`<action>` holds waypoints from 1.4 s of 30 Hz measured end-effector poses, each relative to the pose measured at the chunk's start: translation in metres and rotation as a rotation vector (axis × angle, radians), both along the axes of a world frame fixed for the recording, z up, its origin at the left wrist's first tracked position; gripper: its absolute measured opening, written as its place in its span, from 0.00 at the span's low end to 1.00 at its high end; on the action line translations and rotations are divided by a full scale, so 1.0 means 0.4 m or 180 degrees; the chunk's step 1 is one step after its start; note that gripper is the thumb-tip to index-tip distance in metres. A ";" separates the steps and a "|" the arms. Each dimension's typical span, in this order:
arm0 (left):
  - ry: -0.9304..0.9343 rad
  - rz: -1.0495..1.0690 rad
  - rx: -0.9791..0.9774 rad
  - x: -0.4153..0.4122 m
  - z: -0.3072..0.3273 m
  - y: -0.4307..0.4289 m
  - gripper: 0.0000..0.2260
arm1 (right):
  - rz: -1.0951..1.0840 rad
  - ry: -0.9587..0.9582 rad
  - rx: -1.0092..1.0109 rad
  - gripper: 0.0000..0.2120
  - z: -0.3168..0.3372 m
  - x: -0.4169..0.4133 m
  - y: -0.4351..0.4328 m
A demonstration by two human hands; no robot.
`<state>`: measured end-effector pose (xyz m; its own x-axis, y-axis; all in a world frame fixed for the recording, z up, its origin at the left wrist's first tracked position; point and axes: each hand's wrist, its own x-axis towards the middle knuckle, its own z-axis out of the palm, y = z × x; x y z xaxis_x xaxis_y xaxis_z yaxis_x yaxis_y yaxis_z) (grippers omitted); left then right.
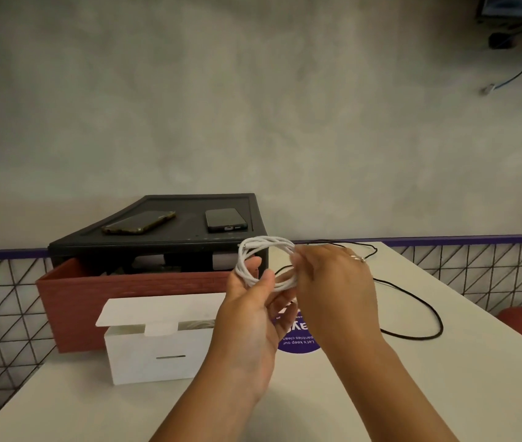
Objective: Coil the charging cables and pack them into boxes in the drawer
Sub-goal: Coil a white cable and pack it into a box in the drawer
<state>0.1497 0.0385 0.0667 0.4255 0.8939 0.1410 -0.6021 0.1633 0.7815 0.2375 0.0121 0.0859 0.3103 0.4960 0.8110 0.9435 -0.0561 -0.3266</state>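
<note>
White cable (267, 240) is coiled, held in the air at frame centre. Left hand (250, 317) has fingers curled through the loops, thumb on them. Right hand (333, 282) pinches the coil's 3 o'clock side.

Judgement: tuck the loose end under, hold loops flat and tight, then lower into the white box (157, 358), open at 8 o'clock of the hands. Something pale already inside, so room may be short.

Red drawer (126, 282) is pulled out at 10 o'clock. Black cable (409, 337) sprawls uncoiled at 3 o'clock, not in the way

Left hand (248, 309) and right hand (336, 282) raised close together, fingers (252, 263) curled, pinching
</note>
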 end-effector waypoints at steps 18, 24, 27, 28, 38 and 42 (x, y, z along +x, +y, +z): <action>0.0059 0.0482 0.0609 0.008 -0.009 -0.005 0.11 | 0.2064 0.3884 -0.0059 0.13 0.010 -0.001 -0.020; 0.0776 0.1082 0.1297 -0.006 -0.007 -0.003 0.11 | 0.2754 0.4508 0.0347 0.11 0.003 -0.014 -0.023; 0.0931 0.1134 0.1347 -0.022 0.006 -0.011 0.12 | 0.2701 0.4448 0.0441 0.12 0.003 -0.024 -0.025; 0.0913 0.1055 0.1300 -0.031 0.008 -0.012 0.12 | 0.2680 0.4421 0.0471 0.12 0.005 -0.024 -0.028; 0.2158 0.2553 0.1409 -0.276 -0.104 0.076 0.11 | 0.1797 0.4663 0.0281 0.11 -0.152 0.004 -0.086; 0.2493 0.2906 0.0968 -0.341 -0.160 0.125 0.15 | 0.1475 0.4748 0.0089 0.10 -0.218 0.028 -0.097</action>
<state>0.0134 0.0883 0.0025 -0.2721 0.8828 0.3830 0.2458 -0.3210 0.9146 0.2486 -0.0268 -0.0012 0.6427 0.7630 -0.0688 -0.2894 0.1587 -0.9439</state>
